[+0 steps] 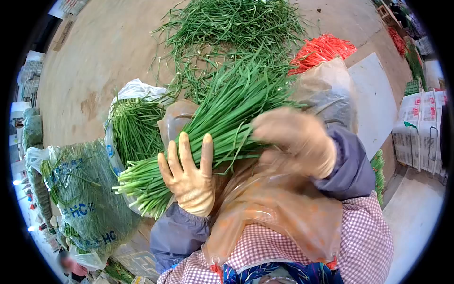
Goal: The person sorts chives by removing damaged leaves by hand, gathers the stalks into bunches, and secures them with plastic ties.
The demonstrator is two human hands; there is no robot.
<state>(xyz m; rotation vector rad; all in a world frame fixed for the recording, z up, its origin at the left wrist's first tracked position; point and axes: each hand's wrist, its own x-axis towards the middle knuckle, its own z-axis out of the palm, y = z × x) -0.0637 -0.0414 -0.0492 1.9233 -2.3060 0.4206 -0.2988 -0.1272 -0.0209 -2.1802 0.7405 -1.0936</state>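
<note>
A large bundle of long green leafy stalks (227,111) lies across the lap, its pale cut ends pointing to the lower left. My left hand (189,175), in a cream glove, rests on the bundle near the cut ends with its fingers spread. My right hand (295,142), gloved too and blurred by motion, is at the right side of the bundle, by the leaves. Its fingers are smeared, so what they hold cannot be made out. A translucent brown apron (279,203) covers the lap under the bundle.
Loose green stalks (236,23) are heaped on the floor ahead. Red ties (321,49) lie at the upper right, near a white board (373,99). On the left are an open bag of stalks (137,123) and a wrapped plastic bale (90,189). White crates (418,128) stand far right.
</note>
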